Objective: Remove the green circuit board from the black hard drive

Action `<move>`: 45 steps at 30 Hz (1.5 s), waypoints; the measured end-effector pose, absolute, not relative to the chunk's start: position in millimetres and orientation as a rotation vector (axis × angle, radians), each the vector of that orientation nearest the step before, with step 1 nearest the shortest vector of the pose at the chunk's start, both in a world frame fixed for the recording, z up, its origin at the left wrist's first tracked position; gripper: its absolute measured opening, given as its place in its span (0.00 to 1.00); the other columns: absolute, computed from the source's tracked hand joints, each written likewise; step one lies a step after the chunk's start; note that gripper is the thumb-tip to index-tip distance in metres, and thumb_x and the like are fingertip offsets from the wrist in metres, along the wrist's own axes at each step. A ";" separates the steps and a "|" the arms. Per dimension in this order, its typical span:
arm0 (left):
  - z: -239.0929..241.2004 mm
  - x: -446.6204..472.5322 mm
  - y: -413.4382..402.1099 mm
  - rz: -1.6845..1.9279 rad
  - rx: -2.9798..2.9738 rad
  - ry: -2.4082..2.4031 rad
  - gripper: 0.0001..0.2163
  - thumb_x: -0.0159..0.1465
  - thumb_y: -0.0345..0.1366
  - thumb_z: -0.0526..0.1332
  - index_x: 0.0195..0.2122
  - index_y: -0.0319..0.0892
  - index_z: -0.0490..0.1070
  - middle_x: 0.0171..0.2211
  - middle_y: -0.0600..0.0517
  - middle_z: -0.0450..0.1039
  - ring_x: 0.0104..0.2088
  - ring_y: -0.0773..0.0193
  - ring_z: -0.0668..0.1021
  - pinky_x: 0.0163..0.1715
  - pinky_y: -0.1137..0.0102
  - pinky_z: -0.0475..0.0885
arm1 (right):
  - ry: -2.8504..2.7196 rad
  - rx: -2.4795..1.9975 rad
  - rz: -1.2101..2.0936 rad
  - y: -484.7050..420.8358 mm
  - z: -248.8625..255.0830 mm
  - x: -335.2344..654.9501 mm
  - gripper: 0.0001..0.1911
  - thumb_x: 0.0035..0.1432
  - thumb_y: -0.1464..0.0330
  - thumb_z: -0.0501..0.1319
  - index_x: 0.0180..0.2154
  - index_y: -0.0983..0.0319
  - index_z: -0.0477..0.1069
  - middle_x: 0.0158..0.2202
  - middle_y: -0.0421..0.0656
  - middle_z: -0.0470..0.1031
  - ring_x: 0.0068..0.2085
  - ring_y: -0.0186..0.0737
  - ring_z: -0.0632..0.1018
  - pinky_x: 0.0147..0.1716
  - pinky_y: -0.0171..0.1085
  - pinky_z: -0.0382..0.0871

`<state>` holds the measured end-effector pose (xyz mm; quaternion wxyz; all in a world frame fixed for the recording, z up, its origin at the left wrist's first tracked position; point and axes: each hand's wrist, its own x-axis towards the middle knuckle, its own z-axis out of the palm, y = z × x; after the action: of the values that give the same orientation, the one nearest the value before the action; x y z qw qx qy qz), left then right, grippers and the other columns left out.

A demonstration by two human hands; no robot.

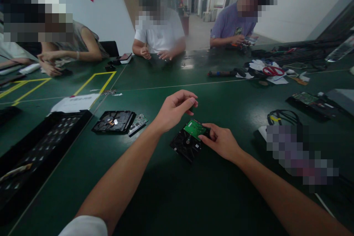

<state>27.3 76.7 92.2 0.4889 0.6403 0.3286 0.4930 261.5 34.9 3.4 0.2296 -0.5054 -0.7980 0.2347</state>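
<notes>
A black hard drive (184, 145) with a green circuit board (194, 129) on its upper face lies in front of me on the dark green table. My right hand (221, 140) grips the drive's right edge, thumb on the board side and fingers around the far side. Just above and beyond the drive, my left hand (177, 110) hovers with its fingers curled in against the thumb. Whatever it pinches, if anything, is too small or hidden to make out. To the left lies another black hard drive (113, 121), with a loose circuit board (139, 123) against its right side.
A long black tray (80, 118) with small parts stands at left, beside a white paper (74, 102). At right are a black cable (284, 114), a further drive (306, 99) and a heap with red-handled scissors (273, 70). Several people sit across the table.
</notes>
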 end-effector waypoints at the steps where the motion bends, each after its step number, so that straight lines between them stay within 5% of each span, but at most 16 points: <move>1: 91.6 26.7 77.5 1.198 1.558 0.794 0.11 0.69 0.41 0.63 0.46 0.41 0.77 0.41 0.47 0.78 0.42 0.61 0.80 0.36 0.69 0.80 | -2.199 -1.390 0.646 34.9 3.8 261.6 0.25 0.67 0.54 0.62 0.59 0.61 0.72 0.26 0.35 0.71 0.26 0.36 0.74 0.28 0.37 0.64; 8: 88.9 26.4 79.8 1.171 1.491 0.751 0.12 0.69 0.40 0.61 0.48 0.42 0.80 0.45 0.46 0.77 0.47 0.59 0.79 0.39 0.67 0.81 | -2.206 -1.402 0.636 35.2 1.6 261.9 0.25 0.67 0.54 0.62 0.59 0.61 0.71 0.26 0.35 0.70 0.27 0.36 0.73 0.29 0.37 0.63; 25: 87.3 31.1 77.9 1.183 1.750 1.035 0.16 0.73 0.47 0.58 0.52 0.42 0.75 0.44 0.48 0.76 0.38 0.64 0.77 0.35 0.71 0.77 | -2.082 -1.429 0.762 38.1 4.2 262.2 0.25 0.69 0.54 0.59 0.59 0.62 0.72 0.26 0.37 0.71 0.28 0.39 0.75 0.29 0.37 0.66; 33: 98.3 28.8 75.6 1.266 2.083 1.193 0.09 0.73 0.40 0.59 0.47 0.42 0.75 0.43 0.48 0.76 0.42 0.61 0.78 0.44 0.66 0.73 | -2.036 -1.426 0.756 36.7 12.1 263.6 0.24 0.71 0.54 0.58 0.59 0.62 0.71 0.29 0.38 0.73 0.29 0.40 0.76 0.31 0.40 0.69; 41: 107.4 28.5 69.2 1.244 2.166 1.294 0.06 0.70 0.38 0.64 0.43 0.41 0.74 0.38 0.50 0.75 0.39 0.63 0.76 0.41 0.66 0.71 | -2.073 -1.231 0.656 41.7 57.3 241.0 0.21 0.68 0.60 0.62 0.60 0.58 0.69 0.51 0.47 0.73 0.37 0.39 0.78 0.38 0.42 0.75; 45: 113.1 30.6 65.9 1.207 2.124 1.342 0.07 0.69 0.39 0.64 0.41 0.41 0.73 0.36 0.52 0.74 0.37 0.63 0.75 0.39 0.68 0.70 | -2.096 -1.093 0.746 56.7 80.0 221.1 0.28 0.64 0.67 0.66 0.64 0.56 0.63 0.56 0.48 0.71 0.38 0.38 0.79 0.42 0.44 0.76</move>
<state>30.6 65.9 113.1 0.1762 0.7502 0.4739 0.4261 221.1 56.7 80.0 0.3252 -0.4169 -0.7996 0.2847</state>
